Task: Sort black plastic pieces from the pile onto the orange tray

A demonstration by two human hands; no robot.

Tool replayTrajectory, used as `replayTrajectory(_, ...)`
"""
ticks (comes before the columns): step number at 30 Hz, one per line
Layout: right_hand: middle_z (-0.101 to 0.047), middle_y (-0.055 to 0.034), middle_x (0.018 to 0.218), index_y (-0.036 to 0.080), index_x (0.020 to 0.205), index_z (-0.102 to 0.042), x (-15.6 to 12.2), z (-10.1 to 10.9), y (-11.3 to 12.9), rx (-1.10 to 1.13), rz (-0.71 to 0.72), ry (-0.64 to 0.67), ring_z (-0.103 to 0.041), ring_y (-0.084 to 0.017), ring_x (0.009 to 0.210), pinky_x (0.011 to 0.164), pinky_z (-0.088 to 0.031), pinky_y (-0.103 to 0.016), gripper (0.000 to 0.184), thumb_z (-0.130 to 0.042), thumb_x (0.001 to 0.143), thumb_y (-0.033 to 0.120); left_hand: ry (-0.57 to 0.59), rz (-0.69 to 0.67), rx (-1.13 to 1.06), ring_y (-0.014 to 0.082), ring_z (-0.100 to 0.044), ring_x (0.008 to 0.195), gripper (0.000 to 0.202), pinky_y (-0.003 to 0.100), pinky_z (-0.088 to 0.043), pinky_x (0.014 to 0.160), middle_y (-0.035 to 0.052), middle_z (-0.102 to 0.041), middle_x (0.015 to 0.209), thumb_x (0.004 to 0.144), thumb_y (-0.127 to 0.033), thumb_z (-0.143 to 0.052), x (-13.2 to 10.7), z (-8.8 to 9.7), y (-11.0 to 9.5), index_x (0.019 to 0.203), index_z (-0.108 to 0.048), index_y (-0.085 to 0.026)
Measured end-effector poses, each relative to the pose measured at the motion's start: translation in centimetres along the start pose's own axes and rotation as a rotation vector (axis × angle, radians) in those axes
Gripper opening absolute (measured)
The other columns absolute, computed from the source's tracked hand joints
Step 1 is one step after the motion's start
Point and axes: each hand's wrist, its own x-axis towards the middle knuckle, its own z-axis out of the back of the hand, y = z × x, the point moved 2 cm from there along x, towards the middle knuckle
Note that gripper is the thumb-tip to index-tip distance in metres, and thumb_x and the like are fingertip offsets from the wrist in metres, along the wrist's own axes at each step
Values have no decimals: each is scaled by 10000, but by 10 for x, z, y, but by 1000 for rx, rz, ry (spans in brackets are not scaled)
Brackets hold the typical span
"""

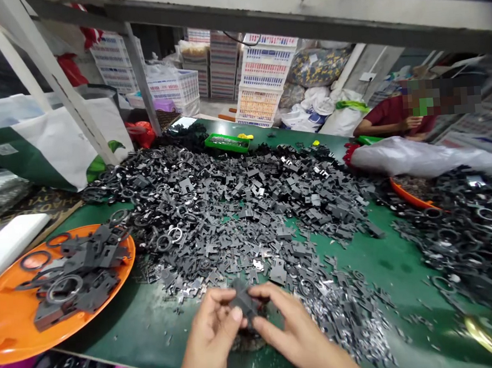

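Observation:
Between my two hands, near the front edge of the green table (147, 337), is a small dark grey plastic part (245, 302), block-shaped and tilted. My left hand (217, 324) pinches it from the left, the thumb lying on its face. From the right, my right hand (285, 320) grips it with thumb and fingers. Below the part, a round dark object is mostly hidden by my hands. Just beyond my fingers spreads a large pile of loose grey and black plastic parts (240, 229), with flat clips, blocks and rings among them.
An orange tray (13, 326) with similar parts stands at the left, beside a white box-like object (14, 242). A green tray (227, 143) lies at the back. More black parts (470, 248) cover the right side, where another person (391, 111) sits. A metal beam (261, 25) crosses overhead.

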Motion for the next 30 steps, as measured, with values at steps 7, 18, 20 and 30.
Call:
replayTrajectory(7,-613,-59,1067,234,1149,-497,-20,-1,-1,-196,104,150,-563,-191,978,868,-457,-328,262,-471,906,140,-39,-149,432,149,-596,733,181,267,-487,686,11,-563,872,857,-408,-545,-20,22,12,924,-588,-245)
replayTrajectory(18,-601,-55,1017,233,1102,-556,-12,-5,-1,-334,52,247,-550,-196,929,828,-456,-327,209,-449,931,176,183,-56,842,239,-532,1053,324,402,-446,925,68,-541,1130,860,-357,-524,-4,24,12,1164,-547,-247)
replayTrajectory(20,-577,-65,1085,233,1133,-536,-11,-3,-4,-275,-39,241,-534,-206,997,862,-450,-335,224,-481,919,200,210,-71,878,253,-503,1091,298,421,-427,946,75,-539,1145,839,-328,-557,-4,23,10,1121,-563,-233)
replayTrajectory(30,-612,-49,1060,249,1198,-484,-18,-5,2,-179,62,254,-547,-206,942,846,-434,-342,340,-579,875,298,348,-137,658,202,-589,981,450,313,-478,870,33,-616,1098,748,-187,-601,-15,34,4,1179,-493,-259)
